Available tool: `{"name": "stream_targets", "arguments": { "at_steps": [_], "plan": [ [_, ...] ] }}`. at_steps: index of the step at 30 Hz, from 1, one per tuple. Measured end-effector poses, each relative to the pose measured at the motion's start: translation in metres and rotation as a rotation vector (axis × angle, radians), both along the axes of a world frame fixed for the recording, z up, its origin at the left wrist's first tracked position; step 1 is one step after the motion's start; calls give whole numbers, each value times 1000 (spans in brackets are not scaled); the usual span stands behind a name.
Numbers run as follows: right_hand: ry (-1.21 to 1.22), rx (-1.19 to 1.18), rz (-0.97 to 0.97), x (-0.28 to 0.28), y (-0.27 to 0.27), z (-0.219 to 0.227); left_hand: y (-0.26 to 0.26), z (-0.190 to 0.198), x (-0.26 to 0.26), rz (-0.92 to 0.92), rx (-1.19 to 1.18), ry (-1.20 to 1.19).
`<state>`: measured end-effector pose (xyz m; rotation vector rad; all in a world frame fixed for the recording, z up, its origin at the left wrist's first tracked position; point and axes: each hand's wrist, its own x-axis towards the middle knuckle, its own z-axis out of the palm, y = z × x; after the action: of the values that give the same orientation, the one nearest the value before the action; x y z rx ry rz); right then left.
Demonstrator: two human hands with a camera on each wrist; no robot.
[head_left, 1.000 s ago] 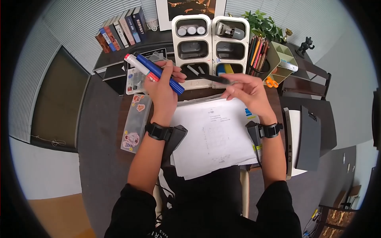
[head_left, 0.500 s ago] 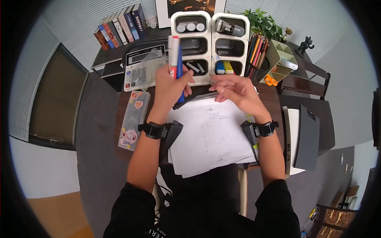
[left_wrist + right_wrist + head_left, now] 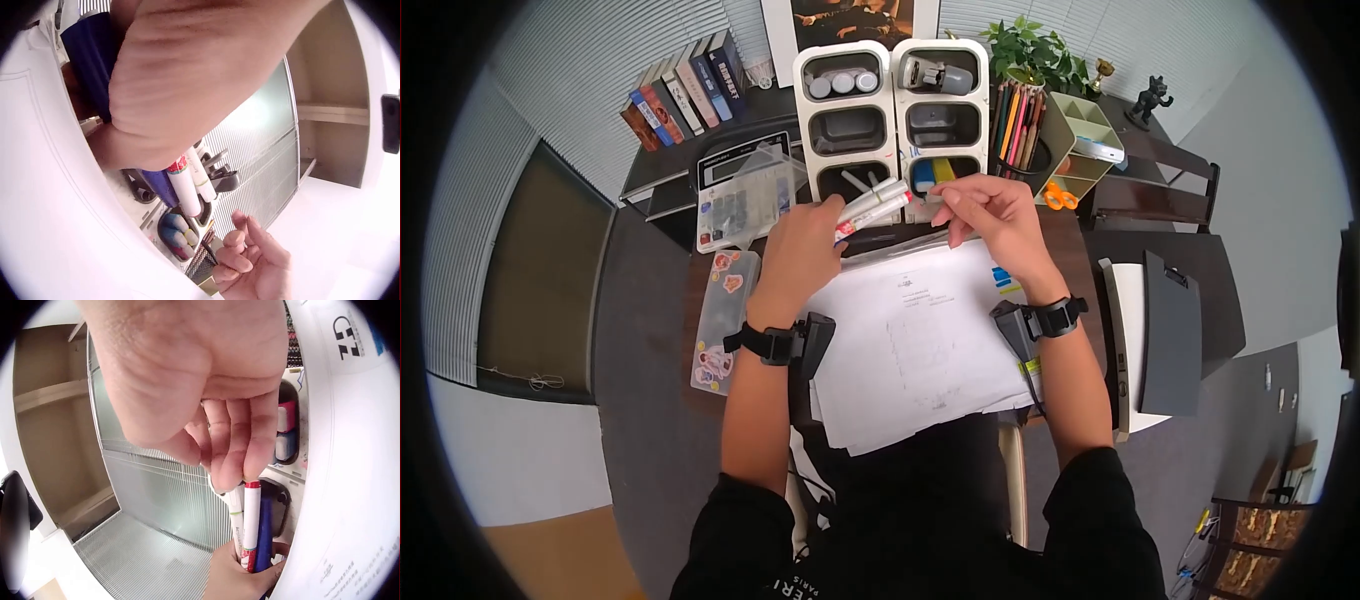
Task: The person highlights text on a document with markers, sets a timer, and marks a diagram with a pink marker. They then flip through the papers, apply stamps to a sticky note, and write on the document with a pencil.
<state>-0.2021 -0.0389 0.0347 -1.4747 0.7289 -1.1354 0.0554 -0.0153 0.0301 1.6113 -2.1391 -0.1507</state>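
Note:
In the head view my left hand [image 3: 800, 245] grips a bundle of markers over the top edge of the papers [image 3: 900, 340]. A white marker with a red end [image 3: 251, 515], a second white marker [image 3: 235, 515] and a blue marker [image 3: 265, 528] show in the right wrist view. They point right, toward my right hand [image 3: 1000, 225]. That hand hovers over the papers' upper right with loosely bent fingers and nothing in them. Its fingertips are close to the red end. A dark pen [image 3: 875, 240] lies behind the papers.
Behind the hands stands a white organizer [image 3: 893, 130] with several compartments. A calculator [image 3: 720, 160] and a stickered clear case [image 3: 725, 310] are at left. On the right are a pencil holder [image 3: 1025, 160], orange scissors [image 3: 1060, 196] and a dark grey device [image 3: 1170, 330].
My right hand held a dark pen a second ago and has let it go. My left hand has turned the markers from pointing up-left to pointing right.

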Motion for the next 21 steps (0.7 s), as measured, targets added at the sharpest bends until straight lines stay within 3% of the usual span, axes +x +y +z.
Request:
{"name": "stream_targets", "arguments": {
  "at_steps": [5,12,14,15,17,18,20,21],
  "plan": [
    [6,3,-40,-3,-1,1,4,2,-1,-22,80,-62],
    [-35,4,-36,-3,1,4,1,-2,3,-97,-11,-35],
    [-29,-8,-44,-5,-1,3,2,10,1,-137,-2,212],
    [-21,-9,-53,-5,-1,3,2,11,-2,-121,-6,199],
    [-5,-22,-51,-5,-1,3,1,10,-7,-158,-205,521],
    [11,-27,-46,-4,-1,2,3,10,-10,-144,-203,511],
    [29,-4,16,1,4,5,8,15,-18,-60,105,1084],
    [55,7,64,3,7,6,5,8,-20,-120,84,1209]
  ]
}}
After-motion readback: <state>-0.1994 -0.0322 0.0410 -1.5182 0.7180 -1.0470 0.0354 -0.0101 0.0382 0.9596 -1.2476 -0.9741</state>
